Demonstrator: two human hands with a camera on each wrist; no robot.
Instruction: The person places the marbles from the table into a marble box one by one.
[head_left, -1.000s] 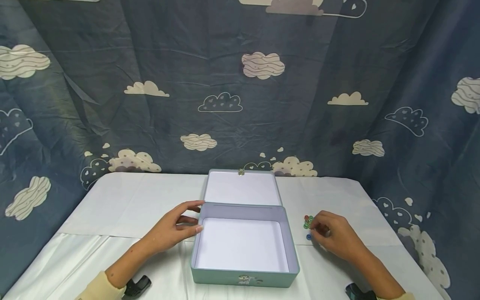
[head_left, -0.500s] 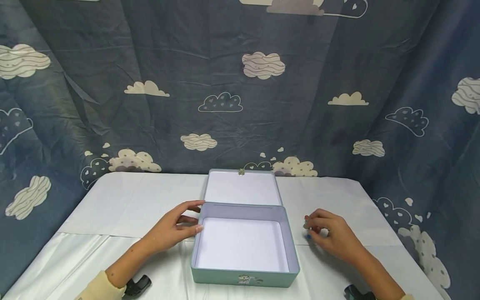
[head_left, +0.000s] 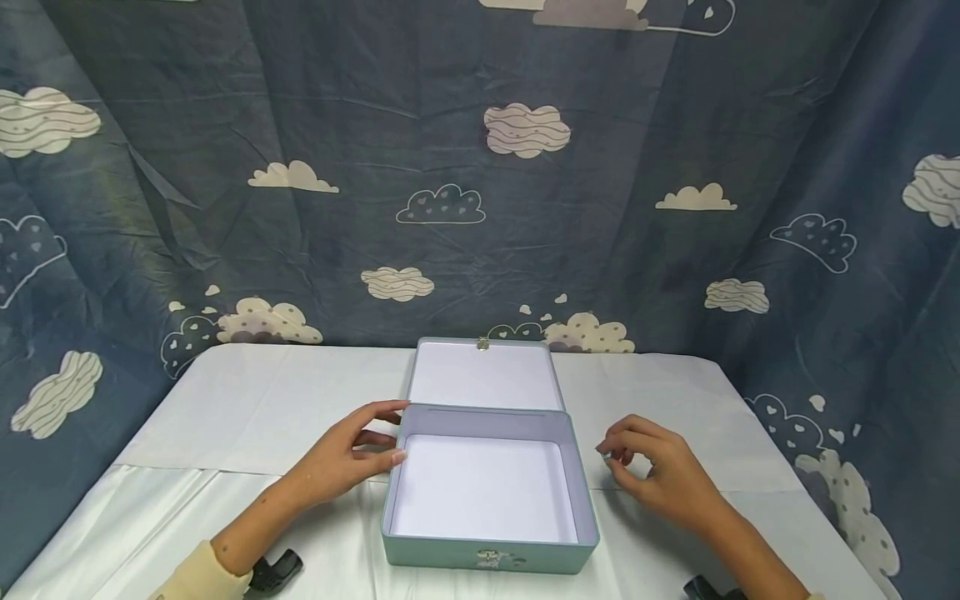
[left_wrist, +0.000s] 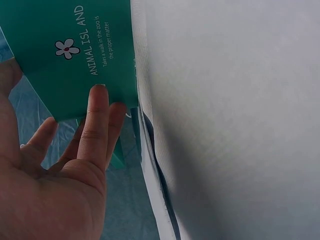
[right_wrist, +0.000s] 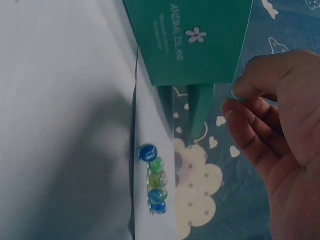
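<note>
A green tin box (head_left: 491,560) lies with its lid (head_left: 483,375) laid back, and its white inside shows nothing in it. My left hand (head_left: 348,458) touches the box's left side, fingers fairly straight, thumb and fingertips at the wall; the left wrist view shows the fingers (left_wrist: 94,125) against the printed green side. To the right of the box, my right hand (head_left: 660,471) is raised off the cloth. Between its thumb and forefinger it pinches a small, clear greenish marble (right_wrist: 236,94), mostly covered. Several glass marbles (right_wrist: 157,179) sit on the cloth below, hidden by the hand in the head view.
White cloth (head_left: 300,383) with fold creases covers the table. A dark blue curtain (head_left: 337,100) printed with clouds hangs behind and at both sides. A black wrist device (head_left: 276,573) is by the left sleeve.
My right hand has taken hold of a marble from the group, lifted slightly and moved a little left toward the box. The left hand and the box have stayed put.
</note>
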